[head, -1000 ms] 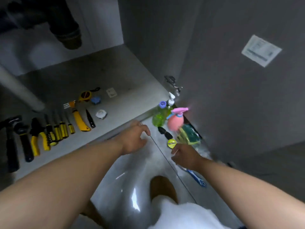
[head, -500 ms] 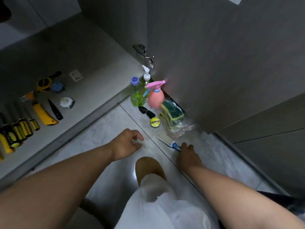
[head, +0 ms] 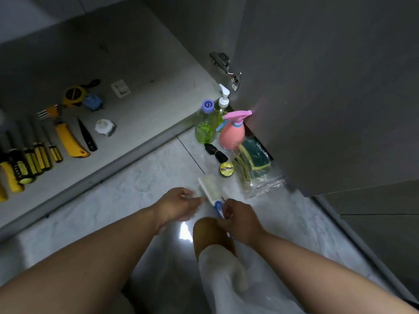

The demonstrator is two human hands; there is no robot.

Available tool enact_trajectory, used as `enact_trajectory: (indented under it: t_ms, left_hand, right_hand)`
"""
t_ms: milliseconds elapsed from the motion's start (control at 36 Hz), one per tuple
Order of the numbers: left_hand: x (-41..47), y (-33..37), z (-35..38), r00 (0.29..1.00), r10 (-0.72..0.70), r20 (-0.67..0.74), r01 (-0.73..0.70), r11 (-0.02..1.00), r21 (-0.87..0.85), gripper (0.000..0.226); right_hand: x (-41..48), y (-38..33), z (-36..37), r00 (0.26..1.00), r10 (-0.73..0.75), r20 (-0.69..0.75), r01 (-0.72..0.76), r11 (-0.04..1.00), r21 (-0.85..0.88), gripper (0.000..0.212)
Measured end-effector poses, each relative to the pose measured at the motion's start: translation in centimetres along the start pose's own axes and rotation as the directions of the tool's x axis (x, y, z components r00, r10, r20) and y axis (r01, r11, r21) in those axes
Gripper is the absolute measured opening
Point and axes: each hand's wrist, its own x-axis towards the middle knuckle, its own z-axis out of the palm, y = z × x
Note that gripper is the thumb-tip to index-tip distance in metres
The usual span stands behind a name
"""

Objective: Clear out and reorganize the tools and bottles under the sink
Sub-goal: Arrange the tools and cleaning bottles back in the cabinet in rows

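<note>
Tools: your screwdrivers point(head: 38, 155) lie side by side at the far left on the cabinet floor point(head: 147, 64), yellow-and-black handles toward you.
Cutters: a yellow utility knife point(head: 69, 141) lies just right of them, with a black blade point(head: 87, 137) beside it.
Behind those: a yellow tape measure point(head: 73, 95), a small blue item point(head: 93, 102) touching it, a white roll point(head: 104, 127) nearer you, and a white switch plate point(head: 120, 88) further back.
Left hand: your left hand point(head: 176, 205) hovers over the floor tile point(head: 136, 196), fingers loosely stretched toward the brush head and gripping nothing; blur hides whether they touch it.
Brush: the brush point(head: 209, 189) slants away from you, pale bristle head forward, blue-and-white handle back.
Right hand: your right hand point(head: 240, 218) has its fingers curled round that handle, above your knee.
Bottles: the green bottle point(head: 205, 125), the pump bottle point(head: 223, 103) behind it and the pink spray bottle point(head: 232, 134) stand upright, bunched on the tile at the cabinet's corner.
Small bits: two black pieces point(head: 215, 152) and a round yellow tin point(head: 226, 169) lie between the bottles and the brush.
Sponges: a clear bag of sponges point(head: 256, 164) lies against the open cabinet door point(head: 328, 87).
</note>
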Motion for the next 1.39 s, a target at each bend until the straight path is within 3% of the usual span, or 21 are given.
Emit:
enact_trajectory:
  t_ms: [139, 222, 278, 361, 472, 639, 778, 861, 917, 1000, 1111, 1278, 1389]
  left_hand:
    - [-0.2, 0.1, -0.2, 0.998, 0.055, -0.003, -0.053, 0.952, -0.302, 0.031]
    - [-0.3, 0.4, -1.1, 0.991, 0.079, -0.107, -0.110, 0.940, -0.322, 0.024]
    - [-0.3, 0.5, -2.0, 0.984, 0.081, -0.160, -0.127, 0.943, -0.308, 0.017]
    - [0.0, 0.1, -3.5, 0.987, 0.055, -0.151, -0.110, 0.918, -0.382, 0.018]
    - [0.5, -1.1, -5.0, 0.983, 0.071, -0.169, -0.131, 0.918, -0.374, 0.016]
    - [0.7, -2.3, -6.9, 0.985, 0.057, -0.165, -0.114, 0.925, -0.362, 0.021]
    - [-0.5, -0.8, -9.8, 0.987, 0.102, -0.128, -0.131, 0.959, -0.251, 0.022]
    - [-1.6, 1.5, -12.5, 0.980, 0.154, -0.122, -0.177, 0.962, -0.208, 0.021]
    - [-2.4, 3.1, -14.7, 0.971, 0.193, -0.140, -0.219, 0.953, -0.209, 0.020]
    - [-3.4, 5.2, -17.8, 0.946, 0.239, -0.220, -0.297, 0.911, -0.285, 0.019]
    - [-4.1, 6.7, -20.8, 0.867, 0.297, -0.401, -0.455, 0.799, -0.393, 0.019]
    - [-3.8, 5.9, -23.6, 0.813, 0.239, -0.531, -0.560, 0.569, -0.602, 0.022]
    - [-3.1, 3.9, -24.9, 0.824, 0.235, -0.515, -0.548, 0.556, -0.624, 0.019]
  right_hand:
    - [0.8, -4.2, 0.3, 0.975, -0.193, 0.109, 0.157, 0.949, 0.273, 0.016]
    - [2.4, -5.2, 0.3, 0.972, -0.216, 0.093, 0.177, 0.932, 0.318, 0.015]
    - [3.6, -5.2, 0.2, 0.980, -0.199, -0.024, 0.198, 0.943, 0.267, 0.013]
    - [5.6, -4.8, 0.0, 0.975, -0.116, -0.190, 0.122, 0.992, 0.022, 0.024]
    - [7.9, -4.8, 0.0, 0.984, 0.008, -0.178, -0.056, 0.962, -0.266, 0.053]
    - [9.3, -4.7, 0.9, 0.980, -0.006, -0.200, -0.089, 0.880, -0.466, 0.061]
    - [8.4, -4.8, 1.3, 0.994, -0.042, -0.103, -0.013, 0.876, -0.482, 0.043]
    - [7.8, -6.7, 0.9, 0.983, -0.180, 0.026, 0.176, 0.900, -0.398, 0.047]
    - [7.7, -9.2, 0.3, 0.946, -0.322, 0.038, 0.319, 0.903, -0.289, 0.047]
    - [8.8, -14.2, -1.0, 0.889, -0.458, -0.015, 0.449, 0.877, -0.174, 0.041]
    - [11.8, -21.8, -2.5, 0.847, -0.531, -0.020, 0.519, 0.835, -0.181, 0.039]
    - [17.5, -29.8, -2.5, 0.866, -0.496, 0.056, 0.488, 0.816, -0.309, 0.042]
    - [21.3, -33.0, -0.9, 0.876, -0.483, 0.016, 0.442, 0.787, -0.430, 0.044]
